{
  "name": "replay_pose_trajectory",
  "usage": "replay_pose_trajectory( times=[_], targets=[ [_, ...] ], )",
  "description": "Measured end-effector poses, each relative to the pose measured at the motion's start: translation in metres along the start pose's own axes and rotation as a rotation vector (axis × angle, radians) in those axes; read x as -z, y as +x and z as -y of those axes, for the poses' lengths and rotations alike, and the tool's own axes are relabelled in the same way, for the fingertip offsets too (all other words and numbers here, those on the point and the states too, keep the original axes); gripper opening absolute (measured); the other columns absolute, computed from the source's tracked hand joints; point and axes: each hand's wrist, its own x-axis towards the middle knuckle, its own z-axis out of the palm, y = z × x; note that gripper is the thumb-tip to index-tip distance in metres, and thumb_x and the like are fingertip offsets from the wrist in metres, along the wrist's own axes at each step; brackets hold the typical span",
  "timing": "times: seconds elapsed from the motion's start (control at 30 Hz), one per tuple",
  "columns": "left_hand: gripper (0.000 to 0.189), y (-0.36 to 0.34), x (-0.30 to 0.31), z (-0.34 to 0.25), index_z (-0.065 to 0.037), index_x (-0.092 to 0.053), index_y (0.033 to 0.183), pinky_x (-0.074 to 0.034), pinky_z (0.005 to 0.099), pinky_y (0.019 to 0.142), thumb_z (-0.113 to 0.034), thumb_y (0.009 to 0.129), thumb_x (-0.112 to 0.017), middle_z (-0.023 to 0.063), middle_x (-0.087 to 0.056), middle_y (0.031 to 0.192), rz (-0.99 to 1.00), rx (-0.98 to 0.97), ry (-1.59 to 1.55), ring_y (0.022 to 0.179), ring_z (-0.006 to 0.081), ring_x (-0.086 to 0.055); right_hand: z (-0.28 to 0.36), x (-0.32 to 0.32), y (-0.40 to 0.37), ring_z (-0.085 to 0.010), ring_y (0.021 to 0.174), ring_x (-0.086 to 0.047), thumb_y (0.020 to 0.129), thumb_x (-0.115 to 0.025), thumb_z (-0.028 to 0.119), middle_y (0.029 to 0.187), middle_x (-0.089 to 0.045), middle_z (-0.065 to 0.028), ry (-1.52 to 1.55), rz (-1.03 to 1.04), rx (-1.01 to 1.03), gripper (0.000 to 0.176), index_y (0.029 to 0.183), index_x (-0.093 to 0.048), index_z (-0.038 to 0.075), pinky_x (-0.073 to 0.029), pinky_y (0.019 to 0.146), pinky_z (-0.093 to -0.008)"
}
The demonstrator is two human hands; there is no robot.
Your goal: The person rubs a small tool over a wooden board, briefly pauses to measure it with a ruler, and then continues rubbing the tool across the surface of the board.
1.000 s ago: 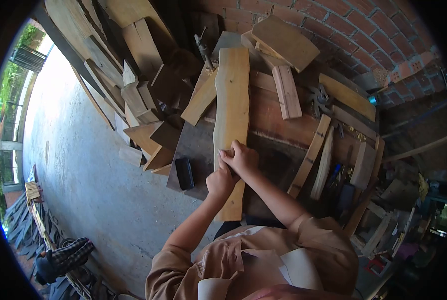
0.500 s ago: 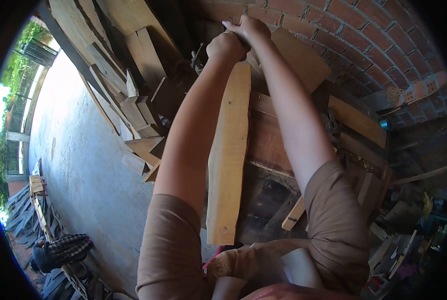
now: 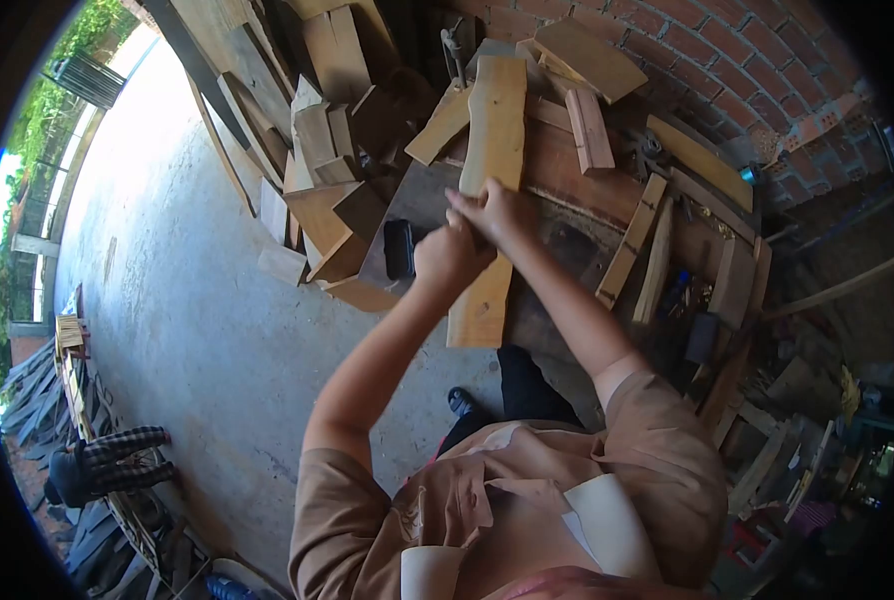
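Note:
A long pale wooden board lies lengthwise on the workbench, pointing away from my body. Both hands meet over its nearer half. My left hand is closed in a fist above the board's left edge. Right beside it, my right hand is closed too, with one digit stretched out to the left. What they grip between them is hidden by the fingers. A dark tray-like object sits on the bench left of my hands.
Wood offcuts pile up at the left, beside a metal clamp. Narrow wooden strips lie on the bench's right side. A brick wall stands behind. Another person in a checkered shirt bends over at the lower left.
Both hands have come back together from the board's far end to its nearer half, and my elbows are bent now. The view has shifted, showing more of the bench.

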Motion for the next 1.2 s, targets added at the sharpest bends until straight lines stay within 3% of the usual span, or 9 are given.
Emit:
replay_pose_trajectory(
  times=[0.17,0.23,0.27,0.37,0.53,0.77,1.03,1.13,1.2],
  targets=[
    [0.089,-0.125,-0.059,0.023,0.008,-0.027,0.122,-0.046,0.0389,0.044,-0.049,0.063,-0.062,0.0147,-0.058,0.056,-0.006,0.126,-0.08,0.05,0.0299,-0.058,-0.016,-0.063,-0.117,-0.0314,0.058,-0.058,0.061,-0.06,0.06,0.061,-0.057,-0.0147,0.059,0.097,0.03,0.057,0.07,-0.048,0.005,-0.046,0.052,-0.0405],
    [0.095,-0.156,-0.078,0.028,0.009,-0.02,0.126,-0.045,0.0378,0.042,-0.049,0.064,-0.062,0.0141,-0.057,0.054,0.003,0.144,-0.102,0.047,0.0293,-0.058,-0.025,-0.085,-0.148,-0.0243,0.049,-0.055,0.059,-0.067,0.054,0.052,-0.052,-0.0055,0.044,-0.023,0.035,0.051,0.062,-0.044,0.008,-0.042,0.046,-0.0356],
    [0.092,-0.165,-0.085,0.029,0.008,-0.021,0.126,-0.045,0.0378,0.042,-0.048,0.064,-0.061,0.0139,-0.058,0.055,0.051,0.186,-0.099,0.048,0.0295,-0.058,-0.031,-0.094,-0.158,-0.0256,0.048,-0.054,0.061,-0.067,0.05,0.051,-0.051,-0.0058,0.082,-0.063,0.077,0.048,0.061,-0.043,0.009,-0.042,0.046,-0.0366],
    [0.094,-0.175,-0.1,0.035,0.013,-0.026,0.122,-0.043,0.0329,0.037,-0.052,0.064,-0.061,0.0104,-0.056,0.05,-0.009,0.131,-0.056,0.041,0.0231,-0.056,-0.037,-0.1,-0.17,-0.0314,0.056,-0.058,0.063,-0.063,0.05,0.059,-0.056,-0.0118,0.058,0.016,0.093,0.047,0.069,-0.047,0.007,-0.045,0.05,-0.0407],
    [0.093,-0.144,-0.103,0.038,0.012,-0.028,0.122,-0.043,0.0326,0.036,-0.052,0.064,-0.061,0.0101,-0.055,0.049,-0.028,0.094,-0.029,0.041,0.0232,-0.056,-0.043,-0.104,-0.14,-0.0309,0.055,-0.057,0.064,-0.063,0.049,0.059,-0.056,-0.0115,0.036,-0.048,0.114,0.045,0.065,-0.045,0.008,-0.044,0.048,-0.0407],
    [0.096,-0.042,-0.091,0.024,0.005,-0.025,0.126,-0.045,0.036,0.042,-0.052,0.059,-0.064,0.0124,-0.058,0.055,0.023,0.191,-0.075,0.048,0.0275,-0.058,-0.048,-0.086,-0.041,-0.0301,0.053,-0.056,0.064,-0.063,0.049,0.057,-0.055,-0.0106,0.064,-0.095,0.141,0.045,0.063,-0.044,0.008,-0.043,0.045,-0.0392],
    [0.1,0.182,-0.06,-0.007,-0.004,-0.019,0.131,-0.047,0.0388,0.05,-0.05,0.057,-0.068,0.0144,-0.059,0.064,0.029,0.116,-0.003,0.057,0.0302,-0.059,-0.058,-0.037,0.175,-0.0302,0.052,-0.056,0.064,-0.06,0.052,0.056,-0.055,-0.0115,-0.054,-0.281,0.117,0.045,0.065,-0.051,0.008,-0.045,0.046,-0.04],
    [0.078,0.27,-0.042,-0.022,-0.006,-0.035,0.121,-0.047,0.0412,0.06,-0.046,0.061,-0.066,0.016,-0.061,0.075,-0.016,0.114,0.009,0.07,0.0309,-0.06,-0.05,-0.006,0.262,-0.0304,0.072,-0.06,0.067,-0.056,0.054,0.073,-0.061,-0.0134,-0.06,-0.106,-0.062,0.047,0.077,-0.055,0.008,-0.048,0.062,-0.0407],
    [0.059,0.325,-0.032,-0.026,-0.006,-0.046,0.108,-0.047,0.0409,0.069,-0.043,0.065,-0.064,0.0166,-0.061,0.084,-0.037,0.117,0.014,0.081,0.0297,-0.059,-0.048,0.009,0.314,-0.0298,0.08,-0.059,0.067,-0.057,0.054,0.081,-0.062,-0.0116,-0.054,-0.092,-0.032,0.049,0.086,-0.057,0.008,-0.047,0.069,-0.0377]
  ],
)
